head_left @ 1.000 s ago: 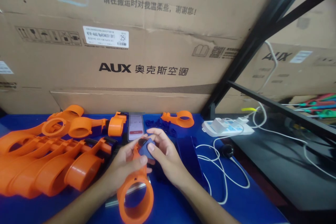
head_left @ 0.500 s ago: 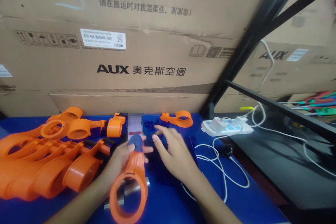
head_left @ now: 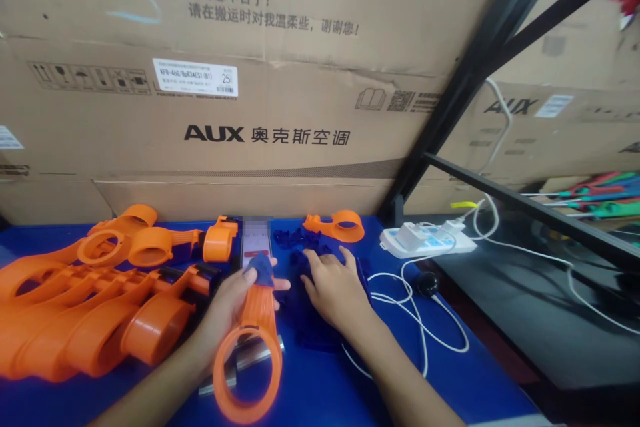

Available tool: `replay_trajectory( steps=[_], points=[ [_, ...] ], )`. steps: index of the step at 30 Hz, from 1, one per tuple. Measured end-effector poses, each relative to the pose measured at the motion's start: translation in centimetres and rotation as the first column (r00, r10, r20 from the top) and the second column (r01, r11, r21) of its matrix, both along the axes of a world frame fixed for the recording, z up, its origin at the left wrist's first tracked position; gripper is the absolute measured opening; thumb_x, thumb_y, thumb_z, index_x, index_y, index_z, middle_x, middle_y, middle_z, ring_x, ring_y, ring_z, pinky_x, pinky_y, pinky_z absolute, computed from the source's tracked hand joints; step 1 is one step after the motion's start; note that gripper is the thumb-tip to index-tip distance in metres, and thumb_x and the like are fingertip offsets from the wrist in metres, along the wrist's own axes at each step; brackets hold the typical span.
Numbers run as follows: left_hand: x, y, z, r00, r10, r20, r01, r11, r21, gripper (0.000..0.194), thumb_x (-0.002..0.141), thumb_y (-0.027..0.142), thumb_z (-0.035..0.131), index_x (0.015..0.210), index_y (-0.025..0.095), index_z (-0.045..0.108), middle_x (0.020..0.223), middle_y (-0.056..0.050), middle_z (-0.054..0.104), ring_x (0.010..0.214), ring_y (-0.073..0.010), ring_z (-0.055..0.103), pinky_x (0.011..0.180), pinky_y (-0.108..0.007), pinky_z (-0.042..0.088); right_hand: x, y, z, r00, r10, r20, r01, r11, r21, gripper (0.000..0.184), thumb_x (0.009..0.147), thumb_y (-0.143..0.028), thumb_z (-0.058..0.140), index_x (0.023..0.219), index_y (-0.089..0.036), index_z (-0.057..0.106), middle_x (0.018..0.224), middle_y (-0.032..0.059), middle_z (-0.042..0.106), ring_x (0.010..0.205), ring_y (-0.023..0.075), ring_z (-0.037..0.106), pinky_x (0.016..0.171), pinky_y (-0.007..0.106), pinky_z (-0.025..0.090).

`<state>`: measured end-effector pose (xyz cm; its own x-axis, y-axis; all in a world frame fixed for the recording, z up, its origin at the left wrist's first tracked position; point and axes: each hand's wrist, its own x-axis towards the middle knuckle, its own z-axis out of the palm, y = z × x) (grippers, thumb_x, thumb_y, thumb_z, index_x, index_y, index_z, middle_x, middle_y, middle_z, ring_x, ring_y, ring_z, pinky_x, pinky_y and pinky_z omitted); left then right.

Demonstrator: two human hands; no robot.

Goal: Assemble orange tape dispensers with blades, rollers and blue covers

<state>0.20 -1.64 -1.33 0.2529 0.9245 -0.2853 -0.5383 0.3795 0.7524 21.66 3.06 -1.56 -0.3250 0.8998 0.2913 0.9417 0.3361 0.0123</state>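
Orange piece (head_left: 259, 310) sits in left hand (head_left: 231, 300); right hand (head_left: 337, 288) arches over blue parts (head_left: 294, 283).

Workshop, with batched orange parts (head_left: 100, 323)

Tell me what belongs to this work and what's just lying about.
Likely work: orange part and blue piece in the left hand; dark blue pieces near the right hand; other orange parts.
Likely just there: phone, power strip, carton.

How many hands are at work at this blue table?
2. The left hand holds an orange ringed piece with a blue part at its far end. The right hand is over dark blue parts, to the right of that piece. No others show.
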Motion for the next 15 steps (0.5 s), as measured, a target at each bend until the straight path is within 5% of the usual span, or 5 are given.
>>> replay_trajectory(
  steps=[4,8,12,15],
  points=[
    [0.2,0.0,-0.4,0.998,0.02,-0.055,-0.017,0.999,0.044,0.062,0.085,0.053,0.073,0.13,0.011,0.066,0.11,-0.02,0.076,0.075,-0.0223,0.069,0.061,-0.029,0.055,-0.3,-0.1,0.4,0.997,0.012,-0.08,-0.011,1.0,0.016,0.03,0.091,-0.017,0.061,0.121,-0.018,0.064,0.103,0.0133,0.075,0.105,0.0333,0.066,0.106,0.055,0.029],
    [0.4,-0.1,-0.3,0.996,0.019,-0.091,-0.014,0.998,0.056,0.063,0.085,0.056,0.072,0.131,0.014,0.065,0.115,-0.02,0.075,0.074,-0.0215,0.068,0.062,-0.031,0.057,-0.3,-0.1,1.5,0.93,0.042,-0.364,-0.052,0.998,-0.018,0.029,0.093,-0.015,0.057,0.118,-0.025,0.065,0.106,0.0079,0.074,0.103,0.0291,0.067,0.096,0.051,0.037],
    [0.4,0.0,-0.1,0.997,0.034,-0.076,-0.028,0.997,0.073,0.063,0.086,0.054,0.072,0.135,0.016,0.062,0.108,-0.017,0.076,0.077,-0.0227,0.068,0.064,-0.033,0.058,-0.1,0.0,2.3,0.642,0.085,-0.762,-0.21,0.975,-0.069,0.021,0.096,-0.025,0.058,0.115,-0.025,0.067,0.095,0.0035,0.073,0.083,0.0206,0.068,0.078,0.036,0.049],
    [0.3,-0.2,-0.3,0.996,0.02,-0.088,-0.013,0.997,0.075,0.065,0.083,0.052,0.075,0.135,0.015,0.062,0.086,-0.013,0.076,0.067,-0.0218,0.067,0.06,-0.031,0.056,-0.5,-0.2,2.4,0.438,0.043,-0.898,-0.261,0.962,-0.081,0.021,0.096,-0.036,0.062,0.109,-0.022,0.07,0.088,0.0033,0.072,0.072,0.0183,0.065,0.065,0.031,0.049]
  ],
)
